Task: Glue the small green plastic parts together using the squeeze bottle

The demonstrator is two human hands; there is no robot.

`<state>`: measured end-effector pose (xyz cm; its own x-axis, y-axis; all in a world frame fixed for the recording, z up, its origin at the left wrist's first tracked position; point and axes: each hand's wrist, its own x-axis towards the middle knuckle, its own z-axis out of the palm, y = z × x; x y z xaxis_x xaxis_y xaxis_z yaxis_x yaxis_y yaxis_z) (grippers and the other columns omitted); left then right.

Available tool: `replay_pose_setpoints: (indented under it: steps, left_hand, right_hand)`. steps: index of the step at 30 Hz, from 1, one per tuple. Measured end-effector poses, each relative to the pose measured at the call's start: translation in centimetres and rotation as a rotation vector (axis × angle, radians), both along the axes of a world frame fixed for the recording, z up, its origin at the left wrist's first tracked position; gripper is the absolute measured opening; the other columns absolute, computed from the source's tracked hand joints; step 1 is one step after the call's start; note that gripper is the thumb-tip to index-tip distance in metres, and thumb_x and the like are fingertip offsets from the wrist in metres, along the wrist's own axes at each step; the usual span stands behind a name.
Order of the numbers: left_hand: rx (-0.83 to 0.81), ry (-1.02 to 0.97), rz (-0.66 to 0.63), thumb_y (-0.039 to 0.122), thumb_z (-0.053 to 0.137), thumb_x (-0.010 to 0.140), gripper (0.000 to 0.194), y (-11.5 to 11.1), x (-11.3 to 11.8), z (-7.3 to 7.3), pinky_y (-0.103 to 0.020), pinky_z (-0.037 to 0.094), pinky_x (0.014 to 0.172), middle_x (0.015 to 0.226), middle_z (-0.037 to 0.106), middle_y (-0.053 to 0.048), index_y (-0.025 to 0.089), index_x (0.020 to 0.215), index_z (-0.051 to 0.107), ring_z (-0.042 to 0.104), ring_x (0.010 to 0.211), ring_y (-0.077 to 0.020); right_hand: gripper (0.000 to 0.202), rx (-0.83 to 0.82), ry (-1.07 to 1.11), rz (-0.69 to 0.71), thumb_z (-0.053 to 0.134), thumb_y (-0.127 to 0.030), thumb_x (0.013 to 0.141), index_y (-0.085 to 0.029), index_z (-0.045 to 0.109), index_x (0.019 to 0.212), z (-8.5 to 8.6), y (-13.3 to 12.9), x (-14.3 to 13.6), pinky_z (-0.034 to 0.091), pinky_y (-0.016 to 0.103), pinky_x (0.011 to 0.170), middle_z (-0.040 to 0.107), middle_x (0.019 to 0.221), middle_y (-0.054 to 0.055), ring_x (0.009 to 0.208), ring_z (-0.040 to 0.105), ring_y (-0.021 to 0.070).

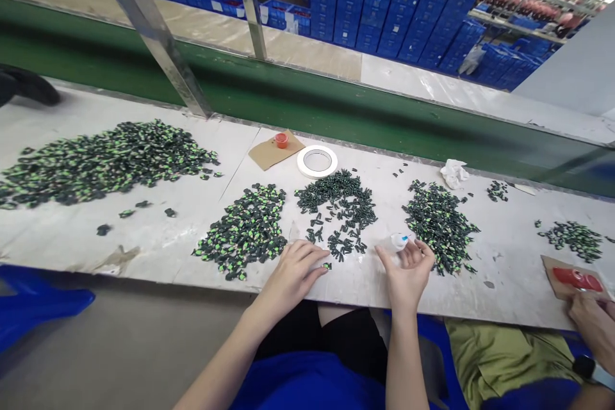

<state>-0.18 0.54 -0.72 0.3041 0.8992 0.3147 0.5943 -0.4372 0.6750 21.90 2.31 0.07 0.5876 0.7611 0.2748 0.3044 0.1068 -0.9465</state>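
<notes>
Sm. blk/grn pc. point(327, 266) is nr. front edge of wht. table point(168, 246); wht. btl. point(398, 242), blue tip, tilts to R.

Factory workbench point(389, 277), stacked crates point(372, 6) (blue), parts piles point(250, 227)

A long white table point(365, 278) is covered with small dark parts laid in separate piles. At the far left a large green-and-black pile point(115, 160) is spread, with a few loose pieces point(143, 204) scattered below it. Further right, a smaller green-and-black heap point(247, 230) is followed by a cluster of dark slender pieces point(343, 198). Behind these, a roll of white tape point(317, 161) is laid flat beside a piece of brown cardboard point(266, 154), on which a small red container point(281, 140) is set. A crumpled white tissue point(454, 173) is placed behind another pile point(439, 227).
</notes>
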Motion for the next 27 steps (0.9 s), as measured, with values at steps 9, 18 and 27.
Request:
replay_pose_setpoints:
  steps: [9,18,27]
  left_hand:
    - [0.018,0.050,-0.009,0.020,0.053,0.091,0.012,-0.2,0.3,0.2,-0.039,0.045,0.083,0.099,0.065,-0.005,0.023,0.093,0.065,0.055,0.100,-0.0229]
    - [-0.105,-0.237,0.052,0.022,0.050,0.092,0.015,-0.4,1.0,1.0,-0.032,0.052,0.078,0.088,0.066,-0.005,0.021,0.093,0.065,0.062,0.086,-0.0188]
    - [-0.130,-0.352,0.055,0.023,0.055,0.090,0.015,-0.4,1.8,2.0,-0.031,0.055,0.076,0.086,0.070,-0.005,0.021,0.095,0.069,0.064,0.086,-0.0192]
  right_hand:
    - [0.029,-0.149,-0.577,0.110,0.061,-0.046,0.084,-0.018,0.071,0.088,-0.5,-3.0,-3.2,0.047,0.031,0.065,0.062,0.082,0.006,0.066,0.056,0.0166]
    - [0.022,-0.091,-0.283,0.254,0.059,-0.035,0.087,-0.018,0.074,0.088,-0.3,-2.7,-3.4,0.055,0.031,0.067,0.073,0.087,0.009,0.073,0.067,0.0188]
    - [0.006,-0.067,0.078,0.479,0.073,-0.025,0.073,-0.020,0.075,0.072,1.5,-3.3,-4.7,0.061,0.029,0.064,0.074,0.075,0.006,0.070,0.071,0.0196]
